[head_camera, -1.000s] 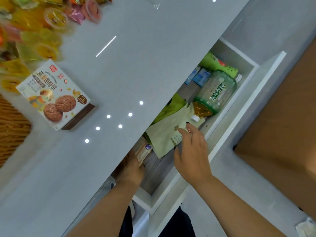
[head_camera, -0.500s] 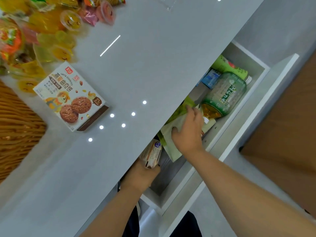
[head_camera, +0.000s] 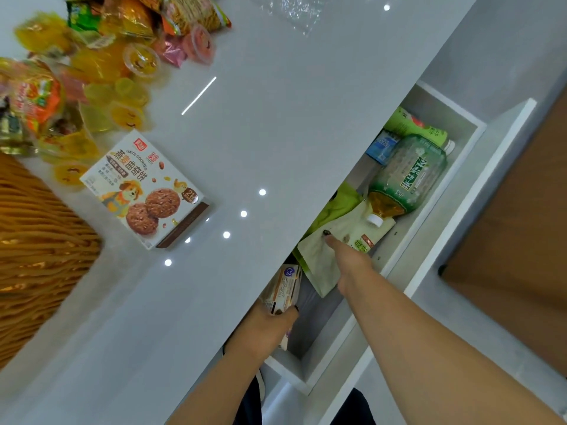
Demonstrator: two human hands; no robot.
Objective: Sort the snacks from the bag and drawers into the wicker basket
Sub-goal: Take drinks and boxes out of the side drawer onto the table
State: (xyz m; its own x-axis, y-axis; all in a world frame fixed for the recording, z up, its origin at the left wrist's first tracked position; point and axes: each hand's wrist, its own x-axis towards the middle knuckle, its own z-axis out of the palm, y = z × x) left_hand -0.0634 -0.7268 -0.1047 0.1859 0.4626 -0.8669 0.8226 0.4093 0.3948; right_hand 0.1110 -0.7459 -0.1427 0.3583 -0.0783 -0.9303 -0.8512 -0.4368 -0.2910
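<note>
Right hand (head_camera: 348, 265) reaches into the open drawer (head_camera: 429, 240) under the front edge of the grey countertop (head_camera: 276, 118), one finger extended with its dark-nailed tip pressed on a pale green pouch (head_camera: 319, 265); the other fingers are hidden behind the hand, so whether they curl under the pouch cannot be told. Left hand (head_camera: 267, 329), lower at the same edge of the countertop, grips a small pale snack box (head_camera: 283, 289) marked "C2", fingers wrapped round its lower end, the box rising between the countertop's edge and the drawer's interior.

Inside the drawer, the pouch lies over a bright green packet (head_camera: 340, 207). A green tea bottle (head_camera: 408, 176) lies on its side toward the drawer's far end, its white cap touching the pouch. Beyond it sit a small blue carton (head_camera: 382, 147) and a green package (head_camera: 411, 124) against the far wall.

On the countertop, an oat cookie box (head_camera: 144, 188) lies flat near the left side, just beside the wicker basket (head_camera: 36, 240) at the left edge. A heap of yellow and pink jelly cups (head_camera: 122, 84) and bagged snacks (head_camera: 190, 10) crowds the far left corner. A clear plastic bag (head_camera: 294, 10) lies at the countertop's far edge.
</note>
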